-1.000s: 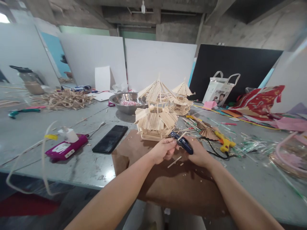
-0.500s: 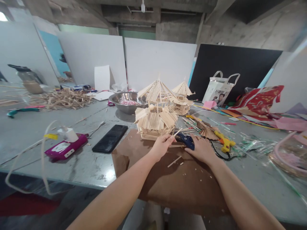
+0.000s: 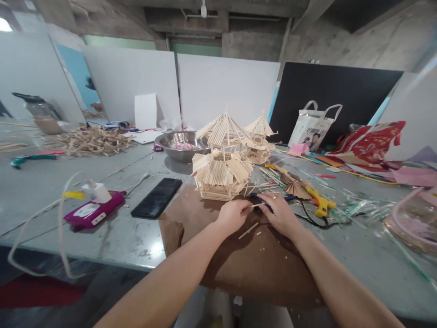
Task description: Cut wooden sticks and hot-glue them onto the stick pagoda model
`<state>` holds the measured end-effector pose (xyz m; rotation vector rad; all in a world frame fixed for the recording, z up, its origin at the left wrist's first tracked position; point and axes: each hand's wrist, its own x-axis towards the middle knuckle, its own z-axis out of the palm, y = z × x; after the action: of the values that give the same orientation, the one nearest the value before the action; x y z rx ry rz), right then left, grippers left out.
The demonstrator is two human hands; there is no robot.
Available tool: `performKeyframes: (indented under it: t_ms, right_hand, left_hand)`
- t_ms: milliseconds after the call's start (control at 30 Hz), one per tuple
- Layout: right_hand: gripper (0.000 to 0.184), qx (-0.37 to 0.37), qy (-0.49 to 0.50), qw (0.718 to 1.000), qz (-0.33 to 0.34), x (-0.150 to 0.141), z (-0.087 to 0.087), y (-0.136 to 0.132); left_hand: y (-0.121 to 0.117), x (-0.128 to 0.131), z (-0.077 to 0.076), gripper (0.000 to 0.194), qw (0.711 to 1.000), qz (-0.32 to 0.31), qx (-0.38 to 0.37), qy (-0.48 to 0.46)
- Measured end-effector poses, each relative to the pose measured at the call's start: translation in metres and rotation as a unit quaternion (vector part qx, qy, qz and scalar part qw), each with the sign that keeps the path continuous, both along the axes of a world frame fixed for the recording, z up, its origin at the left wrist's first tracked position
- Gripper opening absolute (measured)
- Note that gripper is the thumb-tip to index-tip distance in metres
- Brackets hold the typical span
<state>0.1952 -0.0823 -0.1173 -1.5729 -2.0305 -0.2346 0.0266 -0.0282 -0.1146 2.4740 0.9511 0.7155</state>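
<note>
My left hand (image 3: 235, 216) is closed, pinching a thin wooden stick (image 3: 256, 205) that points right toward my right hand (image 3: 279, 214). My right fingers curl over a dark blue tool (image 3: 267, 203), mostly covered, so its exact kind cannot be made out. The stick's far end meets the tool beside my right fingertips. Just beyond both hands a small pavilion model (image 3: 221, 171) made of wooden sticks stands upright on brown board (image 3: 259, 269). A cut stick (image 3: 248, 230) and small offcuts lie on the board near my hands.
Right of my hands lie a yellow glue gun (image 3: 320, 202) with a black cord and plastic scraps (image 3: 362, 207). Behind the model are a second pavilion (image 3: 258, 141) and a steel bowl (image 3: 170, 152). Leftward are a phone (image 3: 157, 198), a purple power strip (image 3: 95, 210) and a stick pile (image 3: 92, 141).
My right hand has drawn the blue tool slightly left and turned it. My left hand has lowered the stick from a raised slant to nearly level, its end now at the tool.
</note>
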Motion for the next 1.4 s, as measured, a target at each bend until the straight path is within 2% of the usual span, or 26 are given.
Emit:
performKeyframes:
  t_ms: [100, 200, 367, 500, 667, 1400]
  right_hand:
    - [0.031, -0.068, -0.008, 0.998, 0.003, -0.008, 0.002, -0.003]
    - [0.029, -0.102, -0.003, 0.995, -0.004, -0.012, 0.004, -0.006]
    - [0.028, -0.107, -0.015, 0.994, -0.014, -0.014, 0.006, -0.008]
    - [0.030, -0.116, -0.037, 0.992, -0.018, -0.016, 0.006, -0.008]
    - [0.031, -0.113, -0.063, 0.990, -0.056, -0.019, 0.005, -0.010]
    - [0.029, -0.107, -0.088, 0.983, -0.125, -0.025, 0.003, -0.014]
  left_hand:
    - [-0.002, 0.000, 0.000, 0.027, 0.999, 0.001, 0.025, 0.033]
    - [-0.003, -0.001, 0.001, 0.028, 0.998, -0.003, 0.040, 0.058]
    - [-0.005, -0.001, 0.004, 0.032, 0.995, -0.018, 0.059, 0.080]
    - [-0.005, 0.000, 0.003, 0.033, 0.992, -0.006, 0.080, 0.101]
    - [-0.006, 0.000, 0.002, 0.034, 0.986, 0.010, 0.107, 0.129]
    - [-0.008, -0.001, 0.004, 0.034, 0.979, 0.029, 0.106, 0.170]
